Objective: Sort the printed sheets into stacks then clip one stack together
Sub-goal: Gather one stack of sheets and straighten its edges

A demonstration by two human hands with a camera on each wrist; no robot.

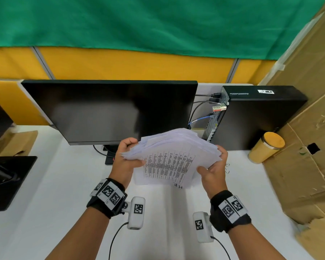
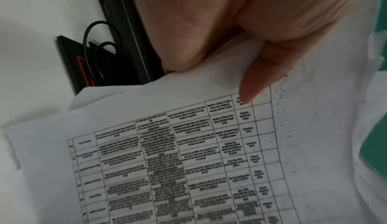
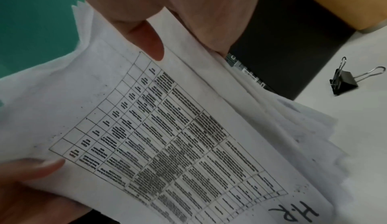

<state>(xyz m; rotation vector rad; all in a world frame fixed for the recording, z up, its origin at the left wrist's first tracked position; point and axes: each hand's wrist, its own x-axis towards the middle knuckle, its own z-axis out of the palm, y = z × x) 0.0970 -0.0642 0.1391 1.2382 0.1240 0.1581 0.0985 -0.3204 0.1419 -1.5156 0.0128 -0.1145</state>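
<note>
Head view: both hands hold an uneven sheaf of white printed sheets (image 1: 174, 156) in the air above the white tabletop (image 1: 64, 184), in front of the dark monitor (image 1: 109, 111).

The left hand (image 1: 127, 156) pinches the sheaf's left edge and the right hand (image 1: 213, 168) its right edge, thumbs on the top sheet, a printed table marked "HR". The sheets are fanned and misaligned, so a loosened pinch could let lower sheets slide out and scatter. The black binder clip (image 3: 343, 80) lies near the tabletop's right edge, beside the black computer case (image 1: 257, 117); neither hand is free to reach it.
</note>
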